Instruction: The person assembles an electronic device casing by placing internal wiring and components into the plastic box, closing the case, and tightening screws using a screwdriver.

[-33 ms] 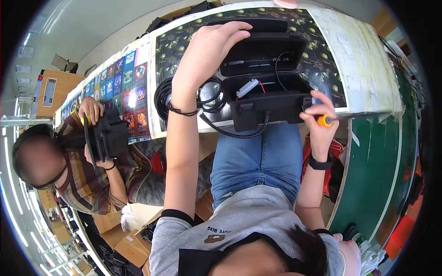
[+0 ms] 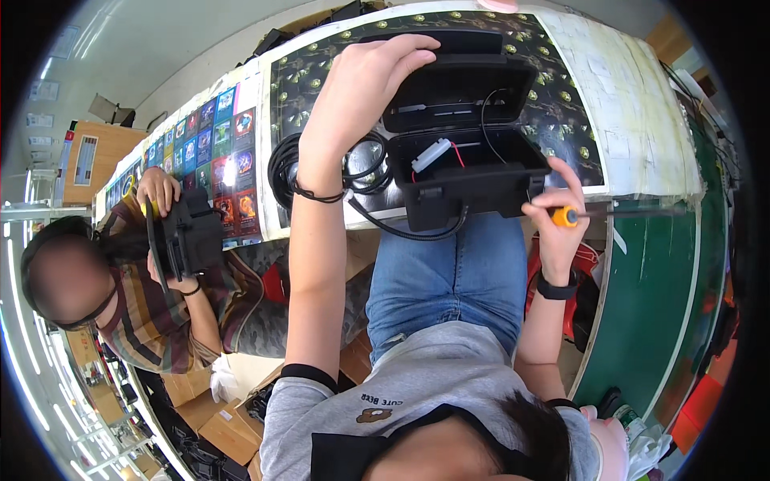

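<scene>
A black plastic box stands open at the table's near edge, its hinged lid tipped back. My left hand closes its fingers on a flat black panel at the top of the lid. Inside lie a white connector-like piece with a red wire and a thin black cable. In my right hand is a screwdriver with an orange-yellow handle, its shaft pointing right, away from the box. Fingers of that hand also touch the box's right front corner.
Left of the box lies a coiled black cable; a ribbed lead joins the box front. A dark patterned mat covers the table. At left, a co-worker's hand holds another black casing. A green surface is at right.
The box front has shifted very slightly, and the screwdriver shaft has swung a little lower. My left hand stays on the panel.
</scene>
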`<move>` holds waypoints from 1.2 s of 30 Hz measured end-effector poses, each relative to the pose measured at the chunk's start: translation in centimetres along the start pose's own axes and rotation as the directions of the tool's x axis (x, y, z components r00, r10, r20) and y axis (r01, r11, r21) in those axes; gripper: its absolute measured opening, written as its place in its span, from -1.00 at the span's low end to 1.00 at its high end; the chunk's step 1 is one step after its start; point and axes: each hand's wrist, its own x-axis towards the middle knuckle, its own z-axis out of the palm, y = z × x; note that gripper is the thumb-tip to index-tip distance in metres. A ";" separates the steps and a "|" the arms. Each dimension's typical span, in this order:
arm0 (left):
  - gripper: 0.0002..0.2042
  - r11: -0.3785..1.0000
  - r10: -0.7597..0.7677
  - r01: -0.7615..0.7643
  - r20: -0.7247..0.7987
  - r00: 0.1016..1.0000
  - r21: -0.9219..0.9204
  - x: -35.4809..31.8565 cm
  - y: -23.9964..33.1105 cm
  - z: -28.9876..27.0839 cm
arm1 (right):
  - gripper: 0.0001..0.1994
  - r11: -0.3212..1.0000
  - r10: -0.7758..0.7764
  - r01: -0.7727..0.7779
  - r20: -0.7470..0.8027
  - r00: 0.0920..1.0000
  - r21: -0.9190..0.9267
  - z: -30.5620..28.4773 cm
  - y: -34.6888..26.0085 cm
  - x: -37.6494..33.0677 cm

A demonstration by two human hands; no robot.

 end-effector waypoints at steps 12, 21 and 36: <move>-0.82 0.985 0.146 -0.158 -0.171 0.974 -0.061 -1.7 4.2 -1.4 | -0.74 0.994 -0.098 0.100 0.046 0.994 -0.043 -1.3 4.9 -6.2; -0.82 0.985 -0.093 0.073 -0.126 0.988 -0.156 -3.2 1.5 -0.6 | -0.75 0.972 -0.194 0.201 0.072 0.978 -0.122 -0.7 4.6 -5.2; -0.50 0.371 -0.459 0.038 -0.147 0.876 -0.928 -5.4 -1.4 2.8 | -0.75 0.996 -0.077 0.077 0.023 0.997 -0.033 -0.3 2.8 -3.9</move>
